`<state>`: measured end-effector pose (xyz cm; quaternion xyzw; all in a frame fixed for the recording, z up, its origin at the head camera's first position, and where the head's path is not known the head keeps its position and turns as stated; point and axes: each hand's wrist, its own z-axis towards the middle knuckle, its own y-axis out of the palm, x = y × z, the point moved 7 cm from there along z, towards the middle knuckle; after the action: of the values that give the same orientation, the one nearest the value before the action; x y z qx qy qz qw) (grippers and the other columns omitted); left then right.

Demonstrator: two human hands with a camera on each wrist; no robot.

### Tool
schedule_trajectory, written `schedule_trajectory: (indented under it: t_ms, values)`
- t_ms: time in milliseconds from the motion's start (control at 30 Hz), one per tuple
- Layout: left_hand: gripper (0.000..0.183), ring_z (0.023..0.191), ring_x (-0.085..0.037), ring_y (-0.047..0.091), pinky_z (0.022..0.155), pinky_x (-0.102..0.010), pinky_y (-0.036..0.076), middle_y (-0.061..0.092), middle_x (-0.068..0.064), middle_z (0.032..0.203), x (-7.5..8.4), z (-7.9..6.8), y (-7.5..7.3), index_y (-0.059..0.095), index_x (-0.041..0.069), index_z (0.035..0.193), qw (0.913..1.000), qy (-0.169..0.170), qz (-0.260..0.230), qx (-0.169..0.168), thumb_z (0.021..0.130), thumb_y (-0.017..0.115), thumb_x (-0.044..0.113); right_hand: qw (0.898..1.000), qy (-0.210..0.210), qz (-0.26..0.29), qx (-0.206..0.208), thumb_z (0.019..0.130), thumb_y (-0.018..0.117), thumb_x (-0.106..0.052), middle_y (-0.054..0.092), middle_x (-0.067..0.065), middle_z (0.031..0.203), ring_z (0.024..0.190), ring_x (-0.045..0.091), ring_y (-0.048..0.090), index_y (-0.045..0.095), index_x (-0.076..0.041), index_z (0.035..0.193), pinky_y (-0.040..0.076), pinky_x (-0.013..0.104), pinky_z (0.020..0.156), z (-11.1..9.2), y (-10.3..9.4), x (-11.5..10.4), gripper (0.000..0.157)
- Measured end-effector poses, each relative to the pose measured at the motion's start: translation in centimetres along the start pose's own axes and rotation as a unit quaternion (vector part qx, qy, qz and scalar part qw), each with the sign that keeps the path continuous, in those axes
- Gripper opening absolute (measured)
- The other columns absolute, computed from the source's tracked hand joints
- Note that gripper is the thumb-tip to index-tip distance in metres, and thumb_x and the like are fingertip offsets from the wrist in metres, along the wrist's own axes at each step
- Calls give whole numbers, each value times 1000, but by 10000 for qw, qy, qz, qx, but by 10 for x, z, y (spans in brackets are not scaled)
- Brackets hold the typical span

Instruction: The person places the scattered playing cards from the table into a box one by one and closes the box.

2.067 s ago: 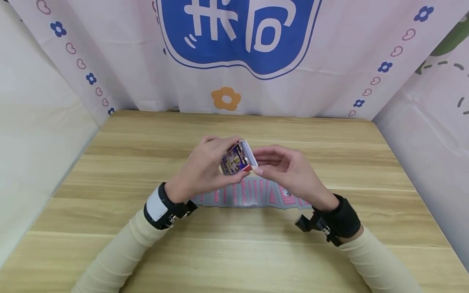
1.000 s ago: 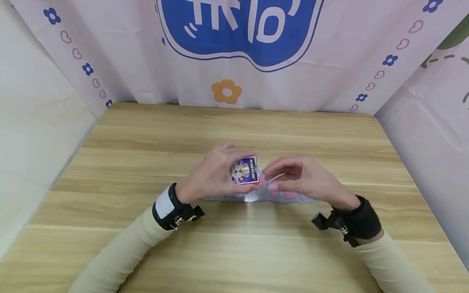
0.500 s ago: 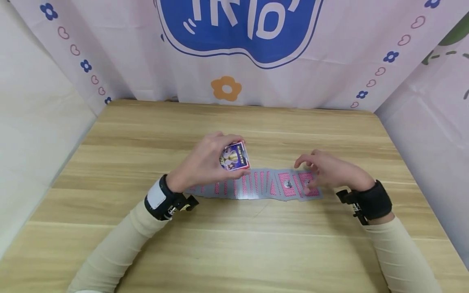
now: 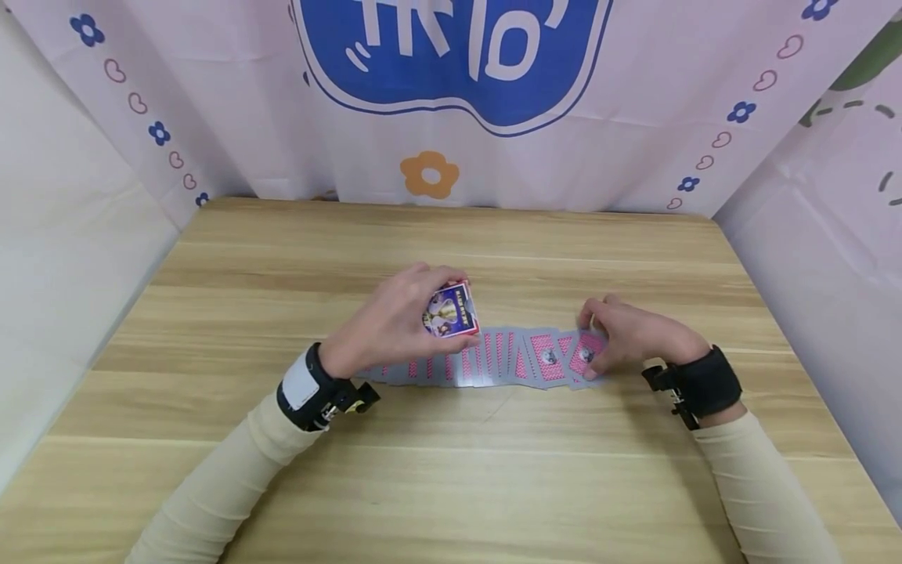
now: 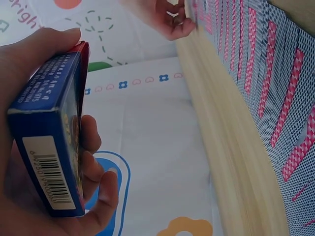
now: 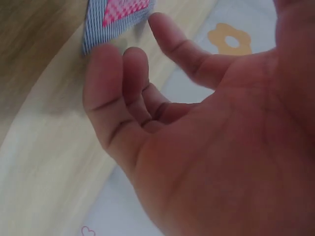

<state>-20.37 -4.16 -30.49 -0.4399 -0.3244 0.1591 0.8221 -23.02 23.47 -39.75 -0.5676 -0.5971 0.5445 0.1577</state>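
Observation:
My left hand [image 4: 395, 321] grips a small blue-and-red card box [image 4: 452, 310] by its opposite edges, above the table. In the left wrist view, the box [image 5: 47, 132] turns its barcode end to the camera, fingers and thumb around it. A row of face-down playing cards [image 4: 486, 356], pink-patterned with grey borders, lies overlapped on the table. At the row's right end, my right hand [image 4: 627, 333] pinches the outermost playing card [image 4: 586, 352] between thumb and fingers. That card sits slightly tilted. In the right wrist view, only a corner of the card [image 6: 120, 19] shows at the fingertips.
The wooden tabletop [image 4: 451, 470] runs under both arms. A white curtain with a blue emblem [image 4: 458, 63] and an orange flower [image 4: 430, 174] hangs along the back edge. White cloth walls [image 4: 63, 235] flank the table. Each wrist carries a strapped camera.
My right hand has left the box's side and moved right to the last card, which it now pinches and has turned slightly. The left hand still holds the box, its printed face now turned upward.

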Motion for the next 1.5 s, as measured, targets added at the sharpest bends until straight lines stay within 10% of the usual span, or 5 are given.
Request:
schedule_trajectory:
  t_ms: [300,600,900,1100,1500]
  values:
    - [77,82,-8,47,62,-26,48,59,4,98,0,1,2,54,12,124,9999,-52,117,-89,69,67,65,9992,355,68,172,62,87,-34,51,16,98,84,28,45,51,8,108,43,39,70,2,-4,11,72]
    - [77,85,-9,47,65,-28,48,59,2,102,4,3,5,52,11,124,9996,26,94,-258,71,65,65,9984,517,235,35,67,84,-30,48,7,74,65,22,44,54,-1,87,36,32,53,-1,-3,16,46]
    - [79,79,-5,52,64,-25,52,61,1,100,4,1,10,51,10,126,9986,-68,156,-510,72,65,66,9970,-515,534,-203,88,68,-17,51,3,73,65,18,49,58,-7,91,41,31,55,-7,-8,-2,15]
    - [79,74,-3,53,60,-22,52,63,1,98,4,0,10,51,9,127,9984,-57,151,-541,71,67,63,9730,-1421,1802,-258,95,59,-15,58,8,76,68,22,55,57,-12,96,47,36,57,-18,-20,-27,4]
    - [78,72,-2,54,58,-22,51,62,2,95,6,-2,11,51,8,128,9982,44,89,-589,73,68,60,9268,-1109,3530,634,92,62,-30,67,12,95,83,29,61,59,-13,112,52,53,74,-15,-22,-73,26]
